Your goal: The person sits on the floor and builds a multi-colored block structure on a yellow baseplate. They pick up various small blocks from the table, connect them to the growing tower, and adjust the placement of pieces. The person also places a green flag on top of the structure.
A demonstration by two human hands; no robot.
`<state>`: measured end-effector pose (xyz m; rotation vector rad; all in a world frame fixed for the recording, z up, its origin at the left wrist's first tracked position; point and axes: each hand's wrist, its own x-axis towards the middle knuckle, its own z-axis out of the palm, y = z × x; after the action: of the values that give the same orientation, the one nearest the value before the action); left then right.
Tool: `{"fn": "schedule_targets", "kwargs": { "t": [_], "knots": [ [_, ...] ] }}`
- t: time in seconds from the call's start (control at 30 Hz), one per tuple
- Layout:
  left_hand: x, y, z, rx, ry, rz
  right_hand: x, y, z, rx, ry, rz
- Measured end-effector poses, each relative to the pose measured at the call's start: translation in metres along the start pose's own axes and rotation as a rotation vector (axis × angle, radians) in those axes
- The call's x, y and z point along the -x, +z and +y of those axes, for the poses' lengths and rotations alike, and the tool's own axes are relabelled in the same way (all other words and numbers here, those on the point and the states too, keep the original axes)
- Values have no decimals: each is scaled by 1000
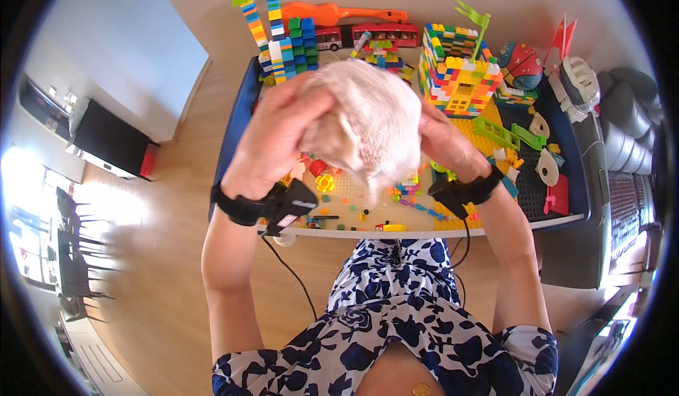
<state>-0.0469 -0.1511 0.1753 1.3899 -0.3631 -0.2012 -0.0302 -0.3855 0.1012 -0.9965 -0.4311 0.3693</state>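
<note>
A bunched whitish cloth (375,113) is up in front of me, above the toy-covered table, with its lower edge hanging in a point. My left hand (283,127) grips it from the left, fingers bent over its side. On the right side my right hand (445,141) holds it too, though the cloth hides most of those fingertips. Behind and below the cloth, part of the tabletop cannot be seen. Black straps with small box-shaped devices and cables sit on both wrists.
The blue-rimmed table (410,232) carries loose small bricks, a brick castle (463,78), brick towers (276,42), a red toy bus (385,35) and an orange toy guitar (339,14). A ball (522,63) lies at the back right. A grey sofa (629,120) stands farther right.
</note>
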Motion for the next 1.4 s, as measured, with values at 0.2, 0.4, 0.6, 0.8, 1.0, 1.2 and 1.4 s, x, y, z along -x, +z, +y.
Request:
{"fn": "schedule_targets", "kwargs": {
  "t": [0.2,0.4,0.6,0.8,1.0,1.2,1.4],
  "knots": [
    [-20,13,0,301,18,243,28,0,-28,129,257,91],
    [-34,30,7,198,108,113,69,-13,-42,211,234,-122],
    [-39,54,9,243,-69,56,90,-4,-56,211,-199,8],
    [-58,33,-31,37,-109,-10,85,8,-74,439,-304,179],
    [-62,-13,-91,-447,-268,-75,72,11,-71,513,-330,189],
    [-81,-65,-243,-1233,-71,-63,83,13,-80,603,-369,228],
    [-85,-22,-264,-1574,-167,-226,75,22,-94,719,-365,262]
  ]
}}
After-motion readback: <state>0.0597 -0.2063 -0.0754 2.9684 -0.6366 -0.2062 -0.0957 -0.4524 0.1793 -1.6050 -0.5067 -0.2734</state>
